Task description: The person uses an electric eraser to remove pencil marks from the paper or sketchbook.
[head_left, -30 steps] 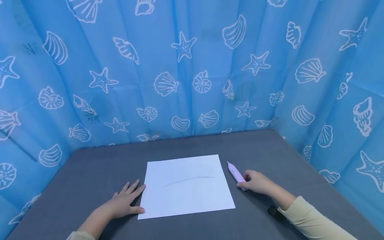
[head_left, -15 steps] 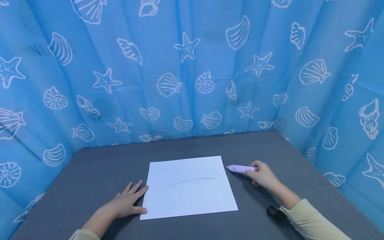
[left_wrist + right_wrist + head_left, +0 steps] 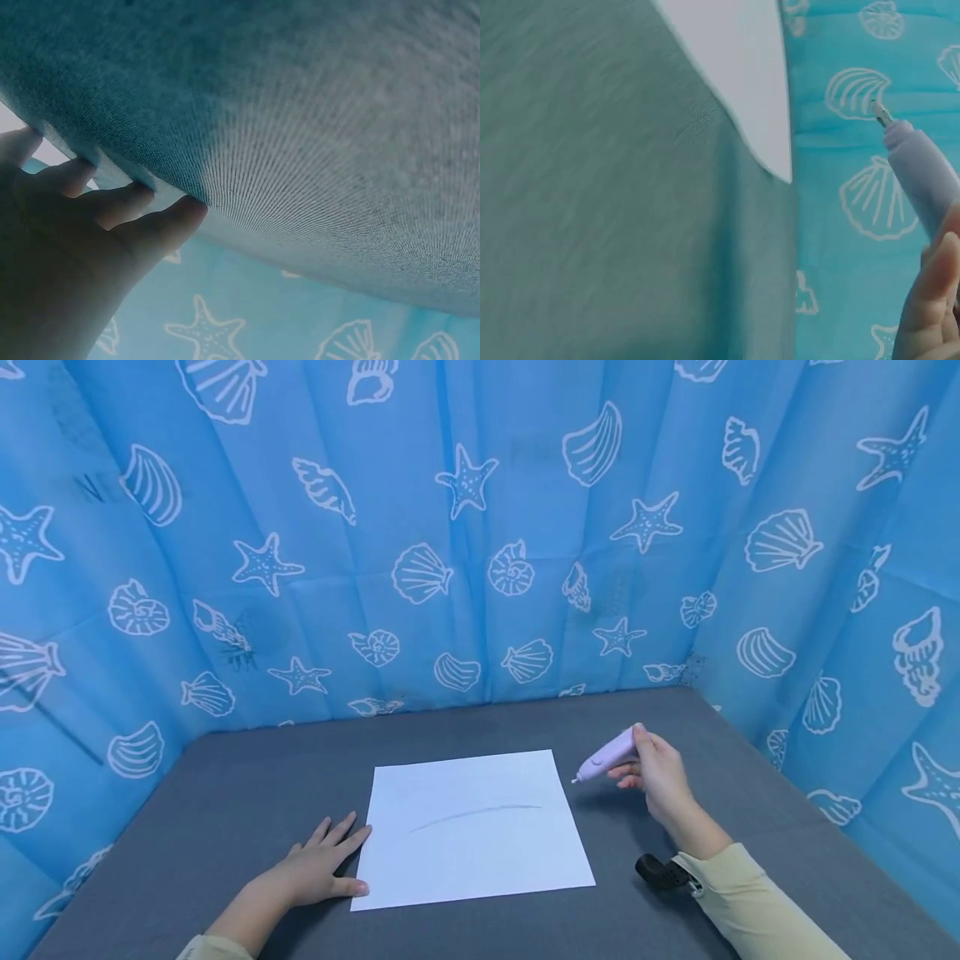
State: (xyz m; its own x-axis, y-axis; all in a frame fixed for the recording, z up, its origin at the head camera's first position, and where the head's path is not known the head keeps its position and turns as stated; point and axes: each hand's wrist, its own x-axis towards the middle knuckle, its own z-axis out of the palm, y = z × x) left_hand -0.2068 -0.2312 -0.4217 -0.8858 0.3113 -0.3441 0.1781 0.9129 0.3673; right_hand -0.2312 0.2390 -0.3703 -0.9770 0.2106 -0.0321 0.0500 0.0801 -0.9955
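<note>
A white sheet of paper (image 3: 472,856) lies on the grey tabletop, with one faint grey curved line (image 3: 477,812) drawn across its middle. My left hand (image 3: 311,867) rests at the sheet's left edge, fingers spread; its fingertips touch the cloth in the left wrist view. Right of the sheet, my right hand (image 3: 663,778) holds a lilac electric eraser (image 3: 604,755) above the table. Its thin tip points down and left toward the paper's right edge, apart from it. In the right wrist view the eraser (image 3: 924,171) shows a metal-collared pale tip; part of its body is hidden by fingers.
A grey cloth (image 3: 300,768) covers the table. Blue curtains (image 3: 517,485) with white shell and starfish prints stand behind and at both sides. A black wrist-worn device (image 3: 662,872) hangs below the right sleeve.
My right hand has lifted the electric eraser off the table and turned it, so its tip now points down and left. The left hand and paper have stayed in place.
</note>
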